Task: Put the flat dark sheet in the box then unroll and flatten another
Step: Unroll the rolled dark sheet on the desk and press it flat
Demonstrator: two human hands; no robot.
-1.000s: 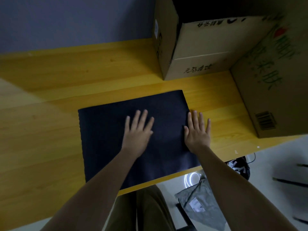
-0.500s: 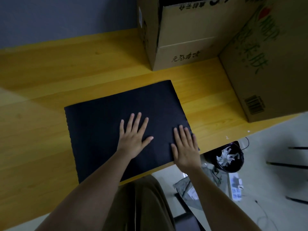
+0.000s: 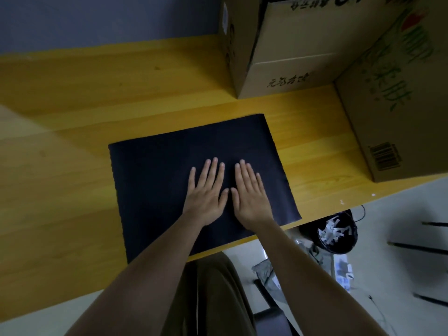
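Note:
A flat dark sheet lies spread on the yellow wooden table, its near edge at the table's front edge. My left hand and my right hand rest palm-down side by side on the sheet's right-centre part, fingers spread and thumbs almost touching. Neither hand grips anything. A cardboard box stands at the back right; its opening is cut off at the top of the view. A second, larger cardboard box stands at the far right edge of the table.
Beyond the table's front edge lies the floor, with a black bin full of white scraps and a grey bag. My legs show under the table edge. A grey wall runs behind the table.
My right hand has slid left from the sheet's right edge onto the sheet, ending beside my left hand. The left hand stayed on the sheet. The sheet stays flat.

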